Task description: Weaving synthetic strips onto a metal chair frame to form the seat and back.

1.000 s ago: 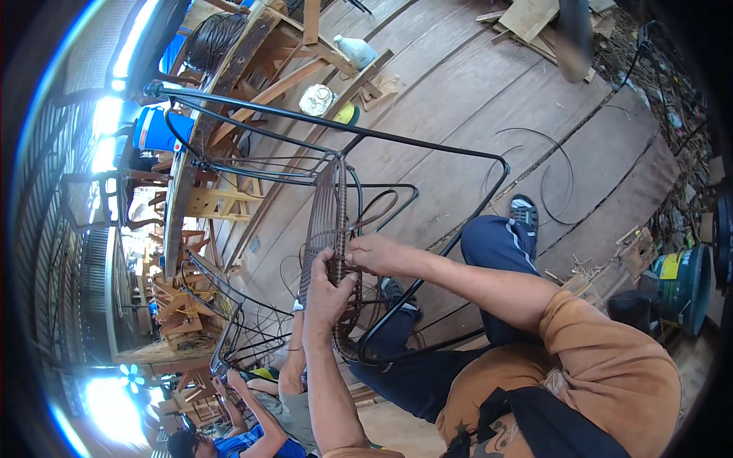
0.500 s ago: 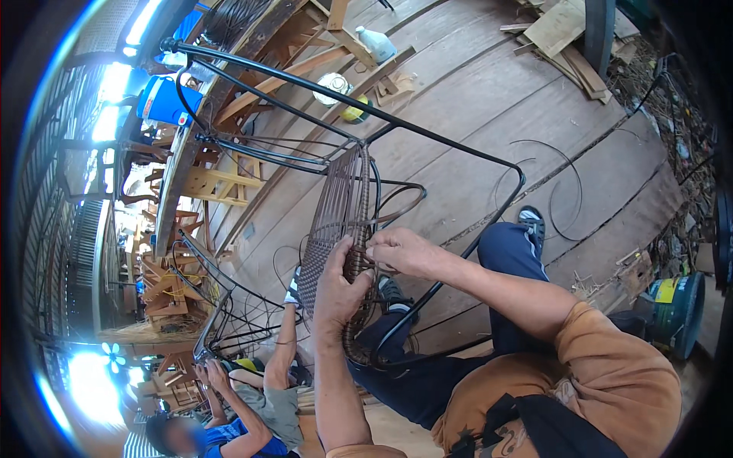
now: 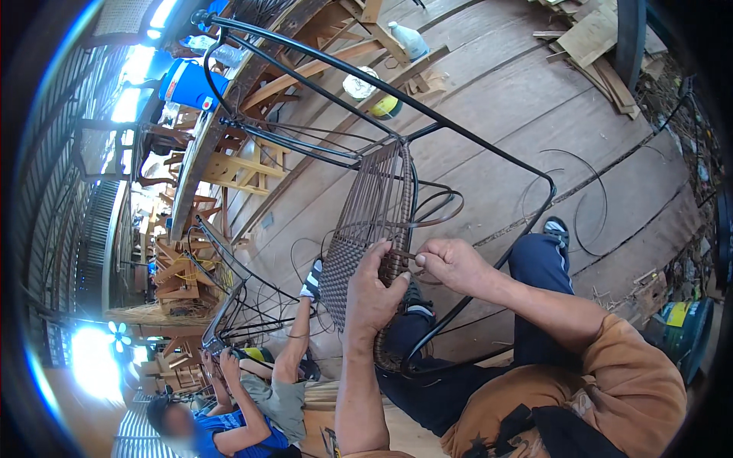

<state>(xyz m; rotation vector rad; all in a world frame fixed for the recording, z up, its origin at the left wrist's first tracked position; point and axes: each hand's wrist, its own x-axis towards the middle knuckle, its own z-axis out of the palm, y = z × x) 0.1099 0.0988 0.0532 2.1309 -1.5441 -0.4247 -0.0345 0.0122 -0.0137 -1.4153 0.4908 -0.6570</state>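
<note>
A black metal chair frame (image 3: 489, 143) tilts in front of me, with a brown woven panel (image 3: 345, 263) across it. Tight weave fills the panel's near part; its far part shows bare parallel strands. My left hand (image 3: 374, 294) grips the panel's wrapped edge, thumb on one side and fingertips near the top. Just right of that edge, my right hand (image 3: 456, 267) pinches a brown flat strand (image 3: 403, 253), which stretches taut from the edge to my fingers. A loose loop of strand (image 3: 450, 216) curves out beyond my hands.
At lower left a co-worker in a blue top (image 3: 233, 431) handles another dark metal frame (image 3: 229, 294). A blue cooler (image 3: 192, 84), a pale jug (image 3: 408, 40) and a yellow-green tin (image 3: 385, 107) stand farther off. Wood scraps (image 3: 599, 46) lie far right; a dark green bucket (image 3: 683, 328) is nearer.
My right hand has pulled away from the panel's edge to the right, drawing the strand out straight. My left hand stays on the edge. The whole view has shifted slightly.
</note>
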